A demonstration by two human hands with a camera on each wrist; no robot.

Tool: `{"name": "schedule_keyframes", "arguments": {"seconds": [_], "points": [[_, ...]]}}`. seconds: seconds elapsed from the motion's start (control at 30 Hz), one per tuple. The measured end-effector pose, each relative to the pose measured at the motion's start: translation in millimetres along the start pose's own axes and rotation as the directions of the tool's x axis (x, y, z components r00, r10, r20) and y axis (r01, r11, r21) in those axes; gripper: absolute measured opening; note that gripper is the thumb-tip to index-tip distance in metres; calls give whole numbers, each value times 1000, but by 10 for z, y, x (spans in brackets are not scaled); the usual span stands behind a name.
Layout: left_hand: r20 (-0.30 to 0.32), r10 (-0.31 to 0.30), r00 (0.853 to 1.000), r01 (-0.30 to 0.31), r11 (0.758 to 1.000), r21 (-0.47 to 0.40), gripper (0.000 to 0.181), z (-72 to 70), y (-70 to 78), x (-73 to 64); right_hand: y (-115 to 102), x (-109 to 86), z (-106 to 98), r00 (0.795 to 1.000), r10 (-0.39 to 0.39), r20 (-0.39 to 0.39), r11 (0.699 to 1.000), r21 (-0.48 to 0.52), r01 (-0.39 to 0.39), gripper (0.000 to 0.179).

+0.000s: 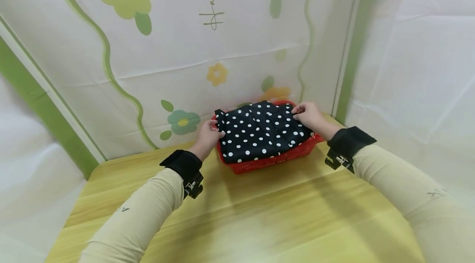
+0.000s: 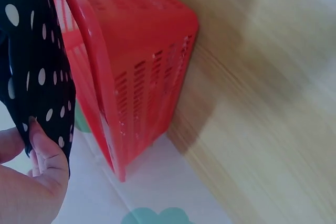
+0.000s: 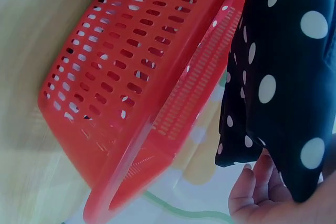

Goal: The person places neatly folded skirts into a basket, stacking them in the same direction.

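A black cloth with white dots (image 1: 256,133) spreads across the top of a red plastic basket (image 1: 276,165). It looks folded, but its exact kind cannot be told. My left hand (image 1: 208,136) pinches the cloth's left edge between thumb and fingers. On the opposite side, my right hand (image 1: 311,117) grips the right edge. Both wrist views show the cloth (image 2: 39,61) raised beside the basket's rim, apart from it at the ends. Behind the cloth, part of the right hand (image 3: 262,195) is hidden. Dark and white patches show through the basket's slotted wall (image 3: 134,51).
The basket stands on a wood-patterned table (image 1: 245,221), close to a white back curtain (image 1: 178,57) printed with flowers. White sheeting (image 1: 419,69) hangs at the right side, and more at the left. Black straps with small mounts (image 1: 183,168) wrap both wrists.
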State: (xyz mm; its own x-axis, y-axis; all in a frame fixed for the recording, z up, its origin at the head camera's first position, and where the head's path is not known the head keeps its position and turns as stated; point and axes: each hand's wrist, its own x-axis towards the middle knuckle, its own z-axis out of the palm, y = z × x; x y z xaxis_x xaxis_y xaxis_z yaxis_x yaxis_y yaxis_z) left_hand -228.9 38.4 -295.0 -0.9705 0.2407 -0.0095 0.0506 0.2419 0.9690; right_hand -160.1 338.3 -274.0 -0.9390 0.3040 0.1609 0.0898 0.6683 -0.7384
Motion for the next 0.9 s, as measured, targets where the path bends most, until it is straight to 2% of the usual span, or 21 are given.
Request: {"name": "schedule_keyframes", "arguments": {"seconds": [0.23,0.43,0.77,0.9], "points": [[-44,31,999,-29,999,45,46,17,-9,76,9,102,105,1000,12,-10,1000,7,-12,14],[-65,48,997,-44,997,71,46,66,-33,113,38,124,147,999,-28,-17,999,-22,27,17],[-67,62,996,-57,996,71,47,111,-44,172,99,138,222,999,-15,-33,1000,-20,14,16],[-63,73,995,-67,993,95,48,135,-95,193,184,155,273,997,-54,-53,997,-62,51,13]]}}
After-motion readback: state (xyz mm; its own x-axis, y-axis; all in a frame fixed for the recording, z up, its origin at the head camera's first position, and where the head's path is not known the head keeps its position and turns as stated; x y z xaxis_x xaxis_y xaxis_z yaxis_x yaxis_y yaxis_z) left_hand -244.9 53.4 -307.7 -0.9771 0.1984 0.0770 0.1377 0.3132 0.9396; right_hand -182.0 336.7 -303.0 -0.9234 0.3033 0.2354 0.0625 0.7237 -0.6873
